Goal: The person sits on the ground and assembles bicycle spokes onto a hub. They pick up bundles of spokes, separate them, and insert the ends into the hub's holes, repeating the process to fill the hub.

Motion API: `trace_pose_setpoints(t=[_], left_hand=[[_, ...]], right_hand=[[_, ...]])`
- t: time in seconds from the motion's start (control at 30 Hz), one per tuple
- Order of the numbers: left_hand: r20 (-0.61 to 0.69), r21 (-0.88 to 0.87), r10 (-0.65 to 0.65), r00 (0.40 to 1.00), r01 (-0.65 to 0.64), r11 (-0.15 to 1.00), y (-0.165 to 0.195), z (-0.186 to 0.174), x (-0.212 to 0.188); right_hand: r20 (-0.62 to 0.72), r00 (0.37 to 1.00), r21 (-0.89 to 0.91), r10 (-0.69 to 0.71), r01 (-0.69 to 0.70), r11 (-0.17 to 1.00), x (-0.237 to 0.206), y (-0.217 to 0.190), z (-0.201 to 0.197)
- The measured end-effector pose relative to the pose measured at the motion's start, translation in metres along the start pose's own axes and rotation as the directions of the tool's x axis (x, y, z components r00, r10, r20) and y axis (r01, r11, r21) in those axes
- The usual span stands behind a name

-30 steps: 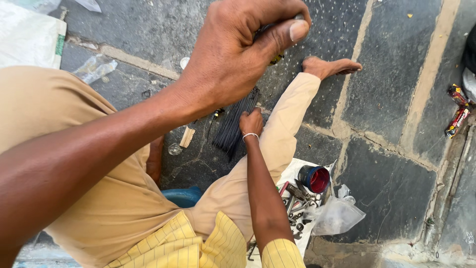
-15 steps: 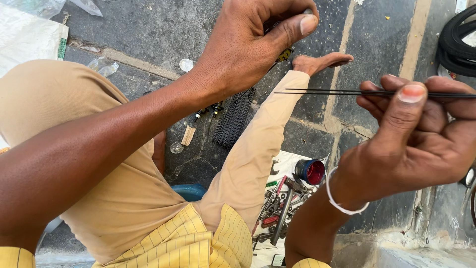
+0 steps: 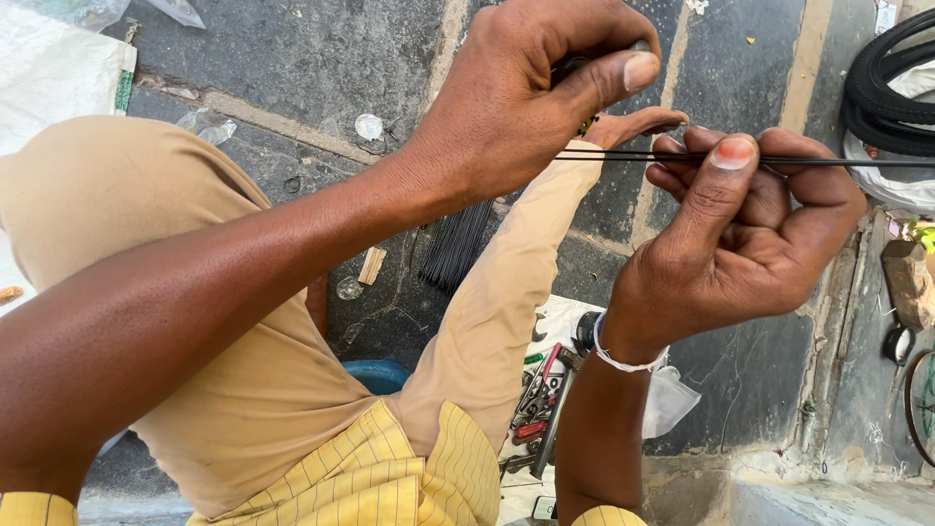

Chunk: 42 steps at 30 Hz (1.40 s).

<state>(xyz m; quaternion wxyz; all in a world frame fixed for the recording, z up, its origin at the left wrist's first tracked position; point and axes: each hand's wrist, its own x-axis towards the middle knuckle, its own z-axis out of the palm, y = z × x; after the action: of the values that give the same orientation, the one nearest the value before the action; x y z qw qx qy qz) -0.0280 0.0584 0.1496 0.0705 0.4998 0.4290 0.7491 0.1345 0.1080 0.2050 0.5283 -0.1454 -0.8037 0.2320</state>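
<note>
Black, thin metal spokes [image 3: 623, 156] run between both hands, held up in front of the person over the stone floor [image 3: 321, 58]. The left hand [image 3: 531, 97] has its grip pressed together in a fist around one end of them, thumb laid over the curled fingers. The right hand [image 3: 755, 234] pinches them further along, thumb tip pressing them down onto the bent fingers.

What could go wrong, as I judge it: the spokes are slim and smooth, and more than one lies in the same pinch, so a slackened thumb could let one slide out and drop to the floor among the tools [image 3: 541, 399] beside the person's knee. Their long free length past the right hand could also whip or catch on the black tyre [image 3: 891, 83] near it.

Their long axis lies almost level across the view, from the left fist out to the right edge, at right angles to the person's outstretched leg [image 3: 526, 282]. A dark bundle of further spokes [image 3: 456, 248] lies on the floor beneath.
</note>
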Motion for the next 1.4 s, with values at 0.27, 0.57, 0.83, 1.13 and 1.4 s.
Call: trace_pose_setpoints(t=[0.27, 0.57, 0.83, 1.13, 1.4], left_hand=[[-0.015, 0.067, -0.004, 1.000, 0.005, 0.998, -0.004, 0.001, -0.001], [-0.009, 0.069, 0.051, 0.999, -0.051, 0.996, -0.003, 0.003, -0.001], [0.104, 0.005, 0.008, 0.995, -0.008, 1.000, 0.001, 0.005, -0.001], [0.038, 0.039, 0.046, 0.998, -0.048, 0.998, 0.003, 0.005, -0.003], [0.044, 0.124, -0.049, 0.998, 0.044, 0.991, 0.006, 0.000, 0.001]], right_hand=[[0.227, 0.958, -0.115, 0.176, -0.153, 0.982, 0.015, -0.031, 0.011], [0.136, 0.983, -0.174, 0.127, -0.102, 0.979, 0.012, -0.040, -0.022], [0.006, 1.000, -0.073, -0.028, 0.028, 0.997, 0.011, -0.032, -0.016], [0.060, 0.998, -0.033, 0.000, 0.002, 0.999, 0.011, -0.020, -0.016], [0.291, 0.904, -0.018, 0.314, -0.323, 0.946, 0.008, -0.011, 0.008]])
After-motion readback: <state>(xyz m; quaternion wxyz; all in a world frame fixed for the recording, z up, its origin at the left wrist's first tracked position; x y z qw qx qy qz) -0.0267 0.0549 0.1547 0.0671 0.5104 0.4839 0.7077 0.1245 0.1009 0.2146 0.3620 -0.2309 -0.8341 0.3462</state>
